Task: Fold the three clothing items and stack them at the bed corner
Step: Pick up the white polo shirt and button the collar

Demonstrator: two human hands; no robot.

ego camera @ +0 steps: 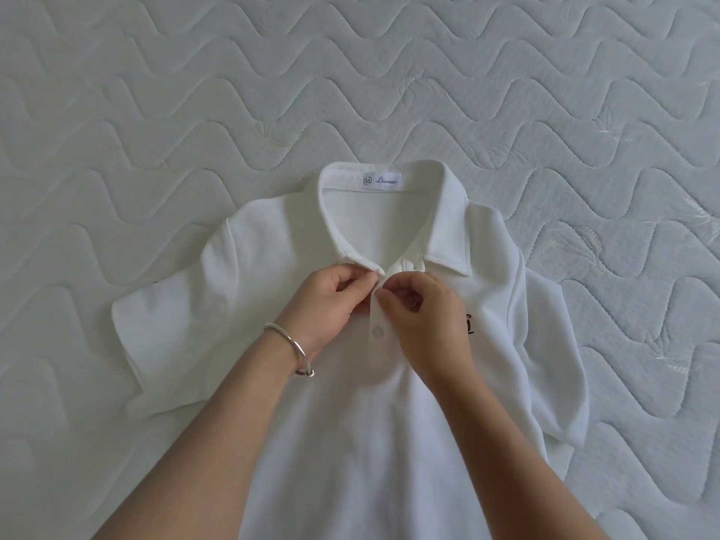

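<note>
- White polo shirt (pixel 350 422) lies front-up; its placket runs lengthwise from the fingers toward the person.
- Left hand (pixel 331 302) and right hand (pixel 420 309) pinch the placket top, equally near.

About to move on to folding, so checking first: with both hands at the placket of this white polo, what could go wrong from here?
1. The left hand and right hand pinch the top of the placket; a slipped grip could leave it unfastened and the collar skewed.
2. The right sleeve looks rumpled; folding now may set creases.
</note>
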